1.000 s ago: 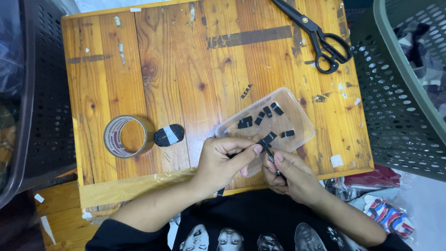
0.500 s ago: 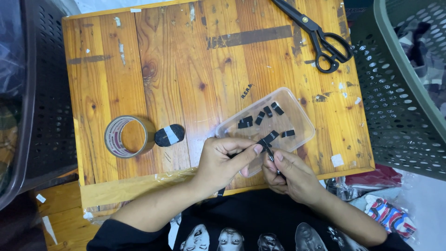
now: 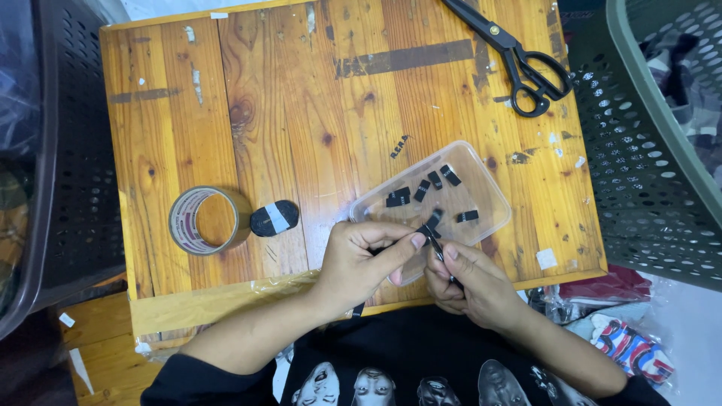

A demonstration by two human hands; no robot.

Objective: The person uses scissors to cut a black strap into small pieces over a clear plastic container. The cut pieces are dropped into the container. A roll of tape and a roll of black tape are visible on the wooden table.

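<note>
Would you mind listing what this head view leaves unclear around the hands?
- Small black strip pinched between left hand and right hand: too small, fingers cover its ends.
- Clear plastic tray: near corner hidden behind both hands.
- Black-handled scissors: blade tips cut off by the top edge.
- Green perforated basket: contents run past the right edge.

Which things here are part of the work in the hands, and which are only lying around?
In use:
- left hand and right hand, pinching a small black piece
- clear plastic tray with more black pieces

Lying about:
- scissors
- tape roll
- black oval object
- green basket
</note>
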